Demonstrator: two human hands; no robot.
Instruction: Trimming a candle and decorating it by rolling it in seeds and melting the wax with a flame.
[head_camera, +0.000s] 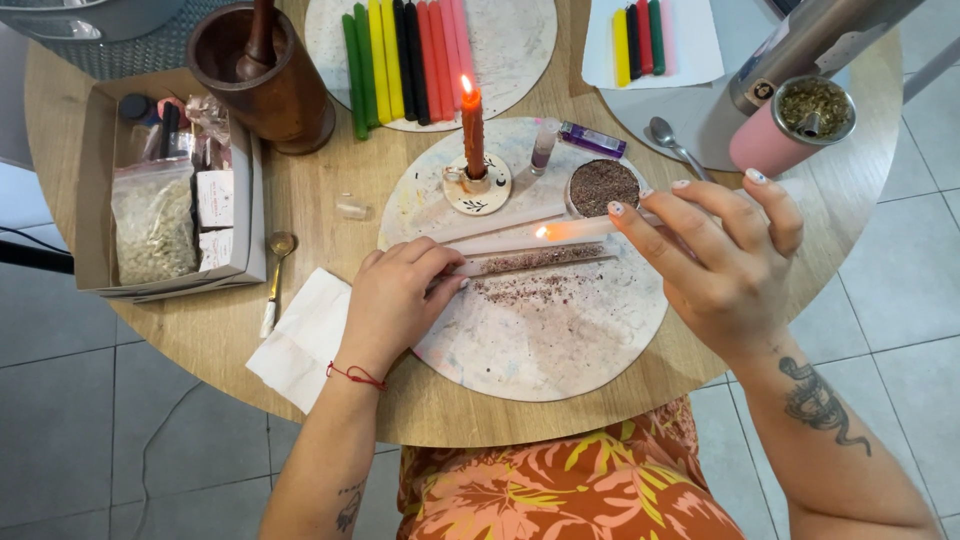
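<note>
Pinching lit candle (575, 229): right hand (720, 250) | left hand (395, 300) hides coated candle (530, 261) end

right hand (715, 255) holding lit candle (575, 229), left hand (395, 295) seemingly pinning another

We see bare room on the near half of the round plate (545, 350). Farther back, the burning orange candle (472, 125) stands in the way, with the small bowl of powder (602, 187) just beside it. The napkin (300, 338) lies on the left.
</note>
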